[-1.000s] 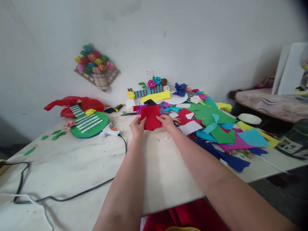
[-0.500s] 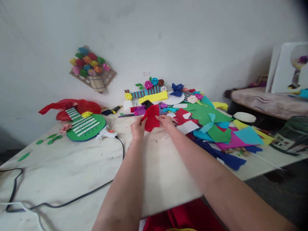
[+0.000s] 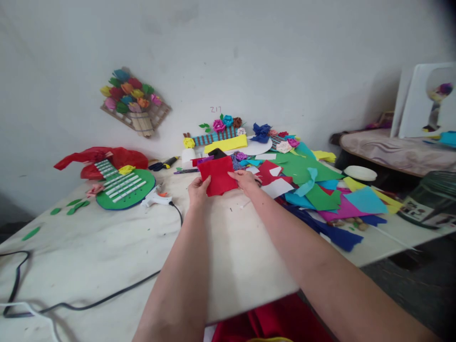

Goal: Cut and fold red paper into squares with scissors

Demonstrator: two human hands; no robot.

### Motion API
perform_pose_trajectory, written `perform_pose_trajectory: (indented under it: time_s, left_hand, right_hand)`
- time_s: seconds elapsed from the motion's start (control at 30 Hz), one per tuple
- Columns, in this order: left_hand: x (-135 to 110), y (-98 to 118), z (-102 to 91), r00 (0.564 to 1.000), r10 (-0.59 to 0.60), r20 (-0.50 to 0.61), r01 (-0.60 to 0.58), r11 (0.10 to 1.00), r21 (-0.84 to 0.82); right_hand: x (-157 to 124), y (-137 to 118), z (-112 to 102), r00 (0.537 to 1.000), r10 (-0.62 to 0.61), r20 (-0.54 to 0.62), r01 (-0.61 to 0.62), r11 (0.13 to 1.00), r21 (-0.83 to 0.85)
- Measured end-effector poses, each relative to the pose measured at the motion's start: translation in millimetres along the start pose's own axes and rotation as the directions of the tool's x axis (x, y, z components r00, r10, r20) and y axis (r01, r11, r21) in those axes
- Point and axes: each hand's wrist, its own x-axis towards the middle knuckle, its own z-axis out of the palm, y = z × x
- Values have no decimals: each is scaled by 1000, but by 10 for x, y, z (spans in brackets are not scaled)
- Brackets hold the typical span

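Note:
Both my hands hold a red sheet of paper [image 3: 218, 175] just above the white table [image 3: 107, 256], near its far middle. My left hand [image 3: 198, 191] pinches the sheet's lower left edge with thumb on top. My right hand [image 3: 245, 180] grips its right edge, fingers closed on it. The sheet is spread flat and faces me. Right of my hands lies a heap of coloured paper pieces [image 3: 320, 190].
A white glue gun [image 3: 154, 199] with a black cord [image 3: 89, 299] lies left of my hands. A green round craft board [image 3: 124, 185] and red plastic bag [image 3: 103, 159] sit at far left. Paper flowers [image 3: 228, 124] line the wall. A white plate [image 3: 359, 173] lies at right.
The red sheet, crumpled and folded half a second ago, is now spread flat between my hands. My left hand has shifted slightly left along its edge.

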Motion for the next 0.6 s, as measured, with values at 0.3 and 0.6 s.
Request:
perform_pose_trajectory:
  time_s: [0.3,0.6]
  left_hand:
    - [43,-72,-79,999,-46,21,47,997,-54]
    - [85,-118,-87,997,-43,58,48,996,-80]
  right_hand:
    - [52,92,-6,995,-58,87,58,998,-6]
    - [72,135,-2,993,-61,101,59,998,29]
